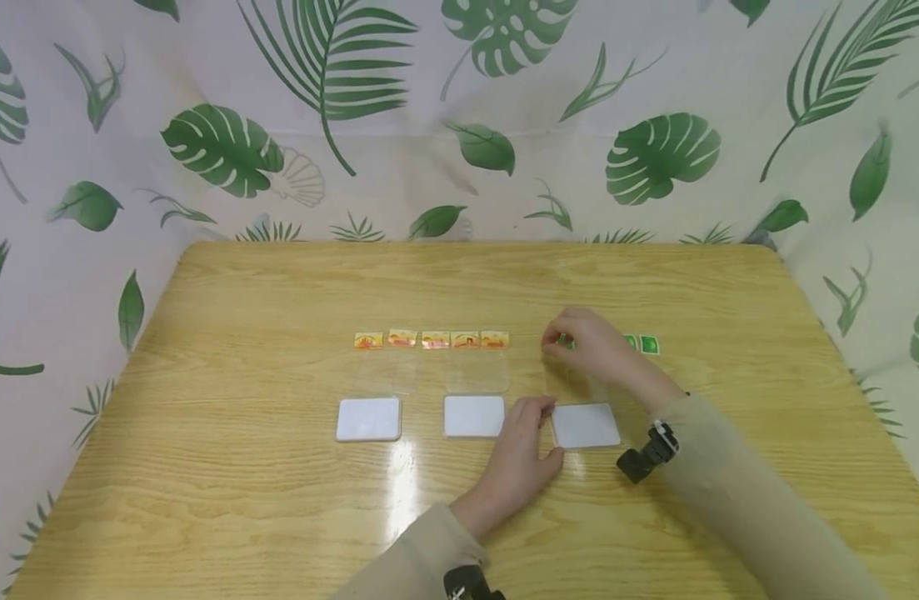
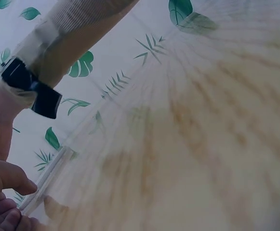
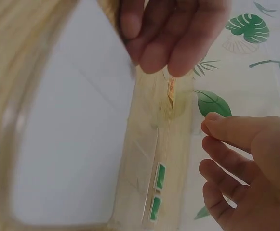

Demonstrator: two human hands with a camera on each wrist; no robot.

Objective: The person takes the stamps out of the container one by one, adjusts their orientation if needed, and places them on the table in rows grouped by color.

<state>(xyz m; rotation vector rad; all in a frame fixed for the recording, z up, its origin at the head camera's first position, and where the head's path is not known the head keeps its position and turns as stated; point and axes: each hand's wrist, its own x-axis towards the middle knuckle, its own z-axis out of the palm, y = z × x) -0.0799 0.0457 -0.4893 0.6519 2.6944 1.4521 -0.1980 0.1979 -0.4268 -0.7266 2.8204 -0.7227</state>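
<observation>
My left hand [image 1: 513,462] holds the left side of a flat white rectangular case [image 1: 586,426] with a clear rim, its index finger at the far corner and its thumb at the near one. In the right wrist view the same case [image 3: 77,120] looms large, with the left fingers [image 3: 178,36] at its edge. Over a row of small green stickers [image 1: 649,344] hovers my right hand [image 1: 590,346], partly covering them. The right wrist view shows the right thumb and fingers bent loosely, with a gap between thumb and index and nothing visible between them.
Two similar white cases [image 1: 368,419] lie further left on the wooden table [image 1: 242,500]. Behind them are clear plastic sheets [image 1: 477,372] and a row of several yellow-orange stickers [image 1: 435,340]. A leaf-print cloth [image 1: 399,179] hangs beyond the table's far edge.
</observation>
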